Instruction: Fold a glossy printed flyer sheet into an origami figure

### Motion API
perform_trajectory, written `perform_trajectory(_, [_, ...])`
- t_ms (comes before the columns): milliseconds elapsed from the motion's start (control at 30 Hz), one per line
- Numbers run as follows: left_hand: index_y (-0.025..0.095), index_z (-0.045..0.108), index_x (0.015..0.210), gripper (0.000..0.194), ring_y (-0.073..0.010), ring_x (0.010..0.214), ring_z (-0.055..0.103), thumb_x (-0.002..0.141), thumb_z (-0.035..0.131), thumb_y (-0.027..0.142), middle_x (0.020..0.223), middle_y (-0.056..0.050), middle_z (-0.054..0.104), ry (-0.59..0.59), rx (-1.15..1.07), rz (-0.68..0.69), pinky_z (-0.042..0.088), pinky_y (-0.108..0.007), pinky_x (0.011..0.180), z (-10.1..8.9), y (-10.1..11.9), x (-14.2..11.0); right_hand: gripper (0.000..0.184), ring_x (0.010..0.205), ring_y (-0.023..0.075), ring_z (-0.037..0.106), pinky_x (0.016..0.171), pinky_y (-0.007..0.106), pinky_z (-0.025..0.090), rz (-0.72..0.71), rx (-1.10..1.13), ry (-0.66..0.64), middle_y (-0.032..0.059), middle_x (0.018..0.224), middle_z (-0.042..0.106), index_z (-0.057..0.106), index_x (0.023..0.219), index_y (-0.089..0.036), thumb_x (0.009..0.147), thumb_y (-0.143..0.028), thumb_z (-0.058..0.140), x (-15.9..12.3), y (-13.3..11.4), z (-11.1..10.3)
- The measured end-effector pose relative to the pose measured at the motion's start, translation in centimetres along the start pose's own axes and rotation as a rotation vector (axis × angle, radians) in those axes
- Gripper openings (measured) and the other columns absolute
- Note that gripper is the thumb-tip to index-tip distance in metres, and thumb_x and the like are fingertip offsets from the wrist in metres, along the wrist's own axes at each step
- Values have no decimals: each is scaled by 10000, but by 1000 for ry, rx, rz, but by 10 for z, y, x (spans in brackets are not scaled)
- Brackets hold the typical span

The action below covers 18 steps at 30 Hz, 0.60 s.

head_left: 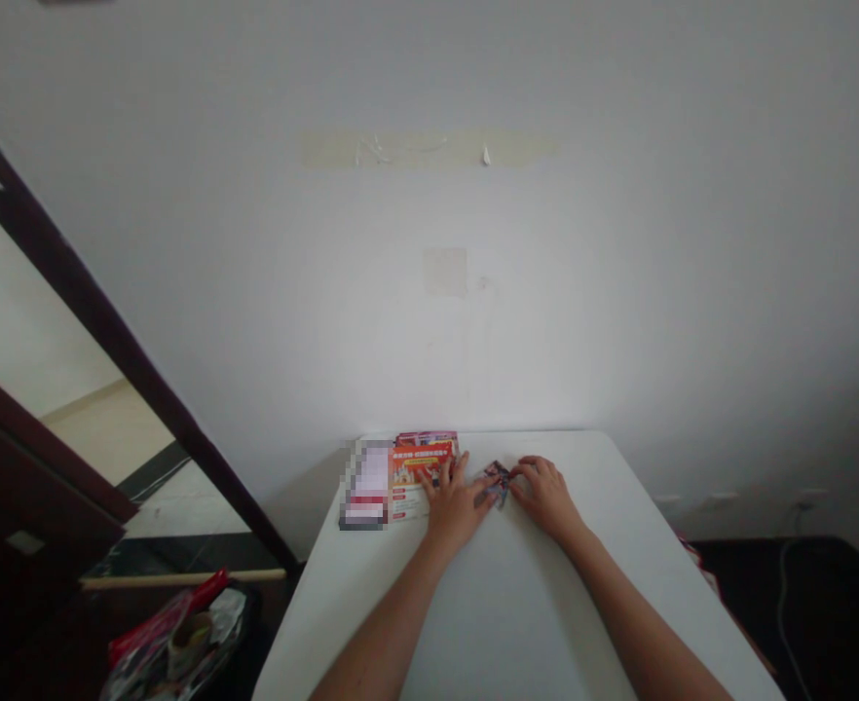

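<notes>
A small, dark, colourful printed piece of paper (498,471) lies on the white table (506,604) between my hands. My left hand (453,504) rests with its fingers spread over the right part of a red and white printed flyer (409,501). Its thumb reaches right and touches the small paper. My right hand (544,495) has its fingers bent and closed at the paper's right edge. Part of the paper is hidden under my fingertips, and any fold in it is too small to make out.
Left of the flyer lies a blurred-out flat object (369,487), with more pink printed sheets (427,437) behind. The table's far edge meets a white wall (546,321). On the floor at left stands a bin bag with rubbish (192,638); a cable (783,594) hangs at right.
</notes>
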State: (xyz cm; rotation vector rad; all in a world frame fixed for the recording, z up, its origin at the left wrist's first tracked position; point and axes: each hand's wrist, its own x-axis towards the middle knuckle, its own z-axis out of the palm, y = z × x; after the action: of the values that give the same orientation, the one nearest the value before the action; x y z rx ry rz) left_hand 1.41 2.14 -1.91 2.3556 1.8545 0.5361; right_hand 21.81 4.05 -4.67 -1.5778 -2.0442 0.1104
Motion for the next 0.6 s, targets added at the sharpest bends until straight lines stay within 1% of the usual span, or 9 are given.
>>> perform_trajectory(133, [609,548,1260,375,-386,1455,227,888,505,629,1602,67,315,-9,1,-16,-4,-799,1082,-1,1,0,218,1154,242,526,973,405,439,16,-38,14,64,1214,579,674,1065,-301,903,-410,575,1,-6,-2])
perform_trajectory(267, [595,551,1267,382,-388,1451,228,890,502,628,1600,71,319,-31,0,-28,-17,-783,1095,-3,2,0,233,1151,244,519,962,397,437,34,-49,9,59,1217,572,673,1061,-307,862,-418,625,1,-10,-5])
perform_trajectory(500, [606,527,1282,389,-375,1453,236,899,471,640,1603,63,315,-22,25,-17,2,-791,1088,-1,1,0,378,1184,257,498,985,413,425,25,-45,-19,72,1262,551,648,1122,-288,772,-424,695,0,-10,-7])
perform_trajectory(600, [602,535,1279,387,-376,1454,236,900,469,639,1602,59,321,-12,25,-15,11,-796,1084,1,1,0,439,1196,266,493,991,422,424,14,-49,-32,83,1278,543,637,1144,-280,750,-458,710,-1,-10,-7])
